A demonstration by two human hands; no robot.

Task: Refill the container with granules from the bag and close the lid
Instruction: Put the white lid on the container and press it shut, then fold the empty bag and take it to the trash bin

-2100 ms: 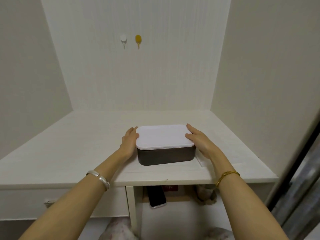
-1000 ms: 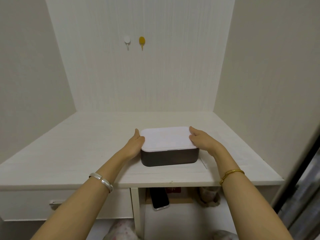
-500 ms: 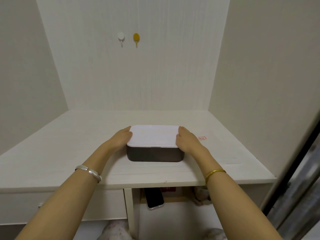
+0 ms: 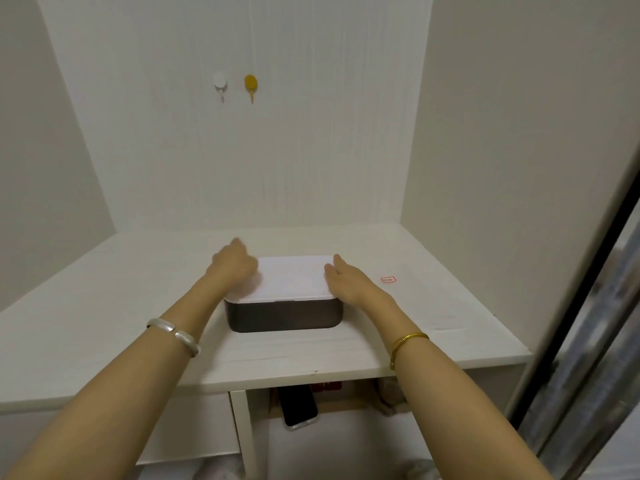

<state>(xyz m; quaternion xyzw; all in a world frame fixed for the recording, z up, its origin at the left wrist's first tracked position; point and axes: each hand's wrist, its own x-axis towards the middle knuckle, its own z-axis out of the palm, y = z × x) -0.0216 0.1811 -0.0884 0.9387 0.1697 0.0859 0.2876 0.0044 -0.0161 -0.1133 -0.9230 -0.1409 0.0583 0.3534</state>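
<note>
So, a dark box (image 4: 284, 315) with a white lid (image 4: 292, 280) on it is sitting near the front edge of a white desk (image 4: 104, 306), about mid-width. The person's left hand (image 4: 233, 266) is lying blurred at the lid's left edge, fingers curled over it; whether it is actually gripping the lid, can't tell. The right hand (image 4: 349, 282) is resting flat against the lid's right edge, fingers straight and together, not wrapped around anything. A silver bangle (image 4: 175, 336) is showing on the left wrist, a gold one (image 4: 407, 342) on the right. A small red sticker (image 4: 388, 279) is lying on the desk just right of the right hand. Two hooks, white (image 4: 220, 84) and yellow (image 4: 250, 85), are hanging on the back wall. A phone (image 4: 298, 407) is leaning under the desk.
</note>
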